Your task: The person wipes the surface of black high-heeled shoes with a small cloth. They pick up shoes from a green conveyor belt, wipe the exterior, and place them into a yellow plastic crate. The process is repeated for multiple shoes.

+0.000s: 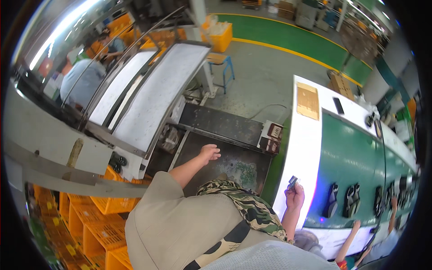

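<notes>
My left hand (209, 154) hangs over a dark metal platform (198, 146), its fingers loosely bent and apart, with nothing seen in them. At the right, my right hand (294, 197) pinches a small dark grey and silvery piece (293, 181) between thumb and fingers. Its exact kind is too small to make out. That hand is above the white edge (288, 157) of a conveyor table. On the green belt (344, 157) beyond it stand several black shoes (331, 200).
A sloping rack with white boards (159, 90) rises at the left. Orange crates (105, 231) are stacked below it. A small box (273, 131) sits at the platform's right end, and a blue-legged stool (222, 67) stands farther back. Other people's arms (348, 240) reach toward the belt at lower right.
</notes>
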Motion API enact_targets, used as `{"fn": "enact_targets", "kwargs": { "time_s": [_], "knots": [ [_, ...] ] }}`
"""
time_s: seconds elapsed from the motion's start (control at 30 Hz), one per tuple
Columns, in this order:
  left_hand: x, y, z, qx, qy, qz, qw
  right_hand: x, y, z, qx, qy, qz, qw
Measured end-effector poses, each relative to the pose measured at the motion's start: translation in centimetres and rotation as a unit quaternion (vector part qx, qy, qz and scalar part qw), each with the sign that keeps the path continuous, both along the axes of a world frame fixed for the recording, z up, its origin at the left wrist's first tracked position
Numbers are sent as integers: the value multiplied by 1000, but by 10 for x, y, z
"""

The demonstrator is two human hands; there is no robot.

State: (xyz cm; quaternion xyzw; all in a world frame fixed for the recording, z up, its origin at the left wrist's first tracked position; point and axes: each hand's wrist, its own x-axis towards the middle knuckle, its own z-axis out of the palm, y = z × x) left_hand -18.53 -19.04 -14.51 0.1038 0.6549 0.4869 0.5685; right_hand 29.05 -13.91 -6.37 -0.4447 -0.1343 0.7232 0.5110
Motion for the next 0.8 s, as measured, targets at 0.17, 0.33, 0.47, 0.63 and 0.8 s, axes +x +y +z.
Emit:
{"fn": "enact_targets", "kwargs": {
  "time_s": [0.17, 0.33, 0.47, 0.63, 0.8],
  "knots": [
    [67, 70, 26, 33, 16, -151, 988, 64, -34, -14, 56, 77, -96, 991],
    [169, 115, 44, 29, -51, -288, 956, 92, -70, 10, 82, 50, -203, 974],
    [250, 137, 38, 3, -61, -408, 911, 107, -112, 23, 92, 55, -300, 948],
    [371, 187, 32, -47, -77, -546, 833, 128, -136, 40, 97, 55, -408, 906],
    [490, 214, 9, -110, -121, -639, 752, 136, -162, 48, 102, 12, -503, 858]
  ]
}}
